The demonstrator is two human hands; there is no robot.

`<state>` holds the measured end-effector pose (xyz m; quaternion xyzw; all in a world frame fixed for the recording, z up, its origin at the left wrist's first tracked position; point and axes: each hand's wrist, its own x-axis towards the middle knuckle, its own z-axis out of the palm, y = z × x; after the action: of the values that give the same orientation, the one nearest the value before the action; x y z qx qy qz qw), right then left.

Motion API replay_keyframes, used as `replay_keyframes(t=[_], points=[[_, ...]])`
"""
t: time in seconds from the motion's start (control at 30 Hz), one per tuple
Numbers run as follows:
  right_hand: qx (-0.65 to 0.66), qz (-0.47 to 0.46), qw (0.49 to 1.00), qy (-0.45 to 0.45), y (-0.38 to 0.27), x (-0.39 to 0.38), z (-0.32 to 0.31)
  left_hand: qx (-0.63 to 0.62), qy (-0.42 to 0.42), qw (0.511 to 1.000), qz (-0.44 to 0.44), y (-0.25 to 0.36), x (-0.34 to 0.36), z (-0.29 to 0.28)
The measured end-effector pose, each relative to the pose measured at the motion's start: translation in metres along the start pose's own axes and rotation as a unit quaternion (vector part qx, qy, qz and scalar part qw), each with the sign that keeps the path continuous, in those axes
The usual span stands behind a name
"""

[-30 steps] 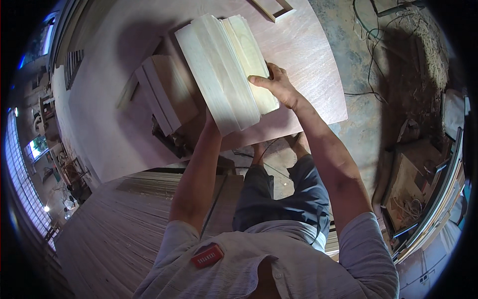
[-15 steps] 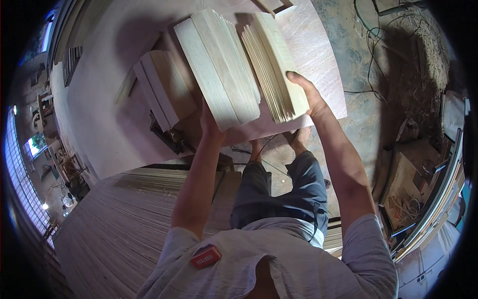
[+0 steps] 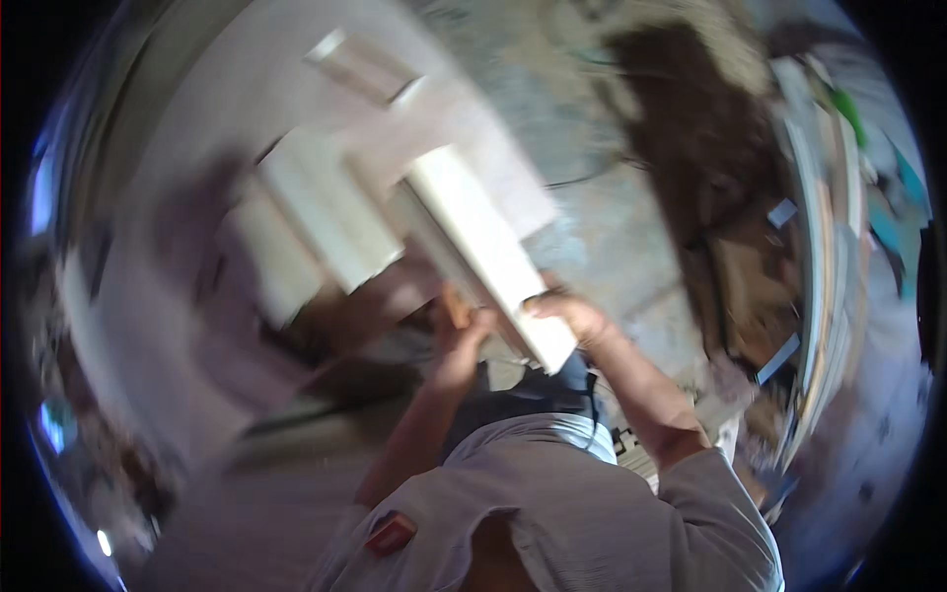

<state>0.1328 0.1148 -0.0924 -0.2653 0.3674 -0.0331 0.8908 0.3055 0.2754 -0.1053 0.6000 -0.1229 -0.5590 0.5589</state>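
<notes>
Motion blurs much of the head view. A stack of thin pale wooden slats (image 3: 483, 247) hangs tilted in front of me, its near end close to my waist. My right hand (image 3: 572, 311) is closed round the right side of that near end, thumb on top. At the stack's left side, my left hand (image 3: 466, 335) closes against the lower edge; its fingertips are smeared. Left of my hands, a second stack of wooden slats (image 3: 335, 212) lies on the pale board tabletop (image 3: 197, 326), with a further stack of slats (image 3: 271, 252) beside it.
A small wooden frame (image 3: 365, 67) rests near the far edge of the tabletop. Right of the table, a cable (image 3: 592, 178) runs over the stained floor (image 3: 552, 109). Long panels (image 3: 814, 266) stand along the right side by a brown box (image 3: 755, 296).
The right-hand stack has been lifted from the table and drawn toward my body. My left hand has left the middle stack and come to it. The whole view has swung right.
</notes>
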Motion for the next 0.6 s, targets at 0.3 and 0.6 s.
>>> replay_keyframes(t=[0.3, 0.6], points=[[-0.1, -0.19, 0.977, 0.001, 0.016, -0.087, 0.051, -0.02, -0.185, 0.978, -0.097, 0.039, -0.01, 0.019], [-0.084, -0.273, 0.956, 0.064, 0.072, -0.127, 0.005, 0.047, -0.232, 0.968, -0.078, 0.04, -0.017, 0.102]])
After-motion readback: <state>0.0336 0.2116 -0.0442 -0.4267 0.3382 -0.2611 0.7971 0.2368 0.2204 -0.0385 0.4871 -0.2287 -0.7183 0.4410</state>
